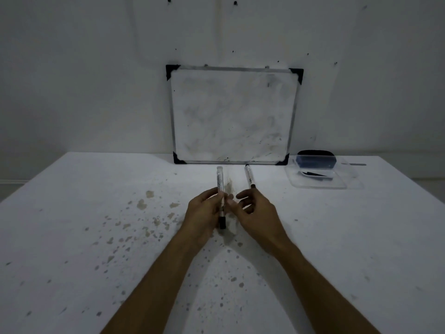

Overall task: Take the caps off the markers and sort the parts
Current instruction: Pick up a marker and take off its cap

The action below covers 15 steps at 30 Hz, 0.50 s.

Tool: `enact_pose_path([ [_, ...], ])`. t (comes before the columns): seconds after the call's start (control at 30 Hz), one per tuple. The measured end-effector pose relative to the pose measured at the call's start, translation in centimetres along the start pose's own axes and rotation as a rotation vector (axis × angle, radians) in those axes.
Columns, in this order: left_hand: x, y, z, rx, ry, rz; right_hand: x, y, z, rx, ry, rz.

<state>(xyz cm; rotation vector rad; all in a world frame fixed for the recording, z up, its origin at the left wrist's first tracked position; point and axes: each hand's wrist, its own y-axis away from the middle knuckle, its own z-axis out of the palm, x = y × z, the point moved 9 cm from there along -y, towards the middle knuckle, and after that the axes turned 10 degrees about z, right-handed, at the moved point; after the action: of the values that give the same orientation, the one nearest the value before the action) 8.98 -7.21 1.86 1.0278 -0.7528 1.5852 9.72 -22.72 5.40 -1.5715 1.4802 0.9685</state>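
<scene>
Two white markers with black caps are in view on a stained white table (96, 213). My left hand (204, 213) grips one marker (220, 182) by its lower barrel, its black cap (222, 222) pointing toward me below the fingers. My right hand (252, 208) hovers just right of that marker with its fingers spread; its fingertips are close to the barrel and I cannot tell if they touch. The second marker (249, 175) lies on the table beyond my right hand, its black cap end (253, 186) nearest me.
A small whiteboard (231, 114) with black corners leans against the wall at the table's back edge. A clear plastic tray (317, 177) at the back right holds a black-topped eraser (315, 160) and a dark piece. Brown stains dot the tabletop.
</scene>
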Motion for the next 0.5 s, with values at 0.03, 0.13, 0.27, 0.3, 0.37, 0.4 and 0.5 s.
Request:
enact_pose_path([
  [0.03,-0.2,0.0,-0.1,0.018,0.027,-0.016,-0.2,0.2,0.4,-0.011,0.031,-0.016],
  [0.13,-0.2,0.2,0.1,0.001,0.063,-0.030,-0.7,0.5,1.0,-0.018,0.118,-0.052],
  [0.27,-0.6,0.4,0.8,-0.050,0.082,-0.040,-0.4,0.3,0.9,0.000,0.117,-0.027],
  [0.3,-0.6,0.4,1.0,-0.067,0.072,-0.035,-0.3,0.2,0.9,-0.003,0.117,-0.018],
  [0.37,-0.4,0.6,1.3,-0.086,0.019,-0.010,-0.1,0.1,0.8,-0.038,0.117,0.006],
  [0.4,-0.1,0.7,1.3,-0.078,-0.041,0.021,0.0,0.0,0.8,-0.070,0.112,0.025],
  [0.5,1.8,0.7,0.9,-0.011,-0.445,0.265,0.4,-0.9,-0.7,-0.105,0.092,0.092],
])
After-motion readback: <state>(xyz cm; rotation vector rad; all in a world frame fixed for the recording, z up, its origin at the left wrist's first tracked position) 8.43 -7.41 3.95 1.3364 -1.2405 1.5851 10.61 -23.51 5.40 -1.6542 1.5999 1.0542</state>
